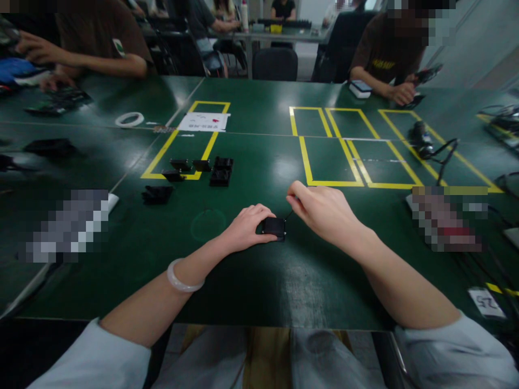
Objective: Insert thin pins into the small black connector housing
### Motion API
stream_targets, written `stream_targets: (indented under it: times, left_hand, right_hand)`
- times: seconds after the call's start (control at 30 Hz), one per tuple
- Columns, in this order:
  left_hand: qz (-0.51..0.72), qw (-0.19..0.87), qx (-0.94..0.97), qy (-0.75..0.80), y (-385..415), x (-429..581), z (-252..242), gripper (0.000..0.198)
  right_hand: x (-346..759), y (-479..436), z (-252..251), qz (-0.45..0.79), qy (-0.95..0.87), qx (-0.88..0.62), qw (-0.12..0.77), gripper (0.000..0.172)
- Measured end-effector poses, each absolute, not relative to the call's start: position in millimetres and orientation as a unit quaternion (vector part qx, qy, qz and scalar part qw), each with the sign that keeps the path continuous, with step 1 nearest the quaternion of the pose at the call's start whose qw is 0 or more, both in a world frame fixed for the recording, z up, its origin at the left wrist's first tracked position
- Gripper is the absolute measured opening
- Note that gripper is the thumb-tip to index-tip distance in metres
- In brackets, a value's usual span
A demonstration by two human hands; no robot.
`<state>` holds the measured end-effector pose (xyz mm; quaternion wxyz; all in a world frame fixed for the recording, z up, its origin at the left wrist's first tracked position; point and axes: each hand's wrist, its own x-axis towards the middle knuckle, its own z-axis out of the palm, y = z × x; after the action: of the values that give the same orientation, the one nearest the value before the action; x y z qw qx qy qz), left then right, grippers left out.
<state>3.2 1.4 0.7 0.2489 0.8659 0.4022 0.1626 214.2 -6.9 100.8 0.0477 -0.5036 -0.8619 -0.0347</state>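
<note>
My left hand (252, 228) grips a small black box-shaped part (274, 227) by its left side, the thumb along the near edge and the fingers at the far corner. The part rests on the green table (227, 286), and small bright spots show at its sides. To the right, my right hand (324, 208) is closed in a pinch. A thin dark rod (289, 214) runs from under its fingers to the part's far right corner; most of the rod is hidden. Beyond my left hand lie several small black parts (221, 172).
Yellow tape frames (332, 183) mark the table, one with a printed sheet (205, 122). A white tape roll (129, 119) lies left. Blurred-out devices flank me. A dark cabled device (421, 139) stands right. Two people sit opposite, one handling a dark object (430, 74).
</note>
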Motion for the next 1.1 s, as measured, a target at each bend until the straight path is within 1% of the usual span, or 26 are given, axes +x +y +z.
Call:
stream_targets:
  times: [0.17, 0.33, 0.5, 0.7, 0.9, 1.1]
  left_hand:
    - [0.163, 0.251, 0.865, 0.403, 1.7, 2.7, 0.7, 0.040]
    - [0.162, 0.251, 0.866, 0.402, 1.1, 3.4, 3.0, 0.039]
    - [0.160, 0.250, 0.867, 0.400, 0.8, 3.6, 3.2, 0.039]
    - [0.161, 0.246, 0.867, 0.402, 1.3, 2.9, 2.3, 0.040]
    - [0.164, 0.242, 0.869, 0.398, 2.1, 2.4, -0.4, 0.040]
    - [0.161, 0.244, 0.869, 0.400, 1.7, 2.7, -0.4, 0.040]
  right_hand:
    - [213.9, -7.5, 101.4, -0.018, -0.869, -0.489, 0.077, 0.029]
    - [214.3, -6.9, 100.6, -0.032, -0.865, -0.497, 0.062, 0.034]
    - [214.2, -8.1, 101.1, -0.026, -0.870, -0.487, 0.079, 0.027]
    - [214.9, -6.4, 99.3, -0.043, -0.865, -0.497, 0.061, 0.034]
    - [215.7, -7.0, 98.4, -0.029, -0.871, -0.482, 0.091, 0.026]
    - [214.5, -6.7, 98.9, -0.037, -0.866, -0.493, 0.071, 0.031]
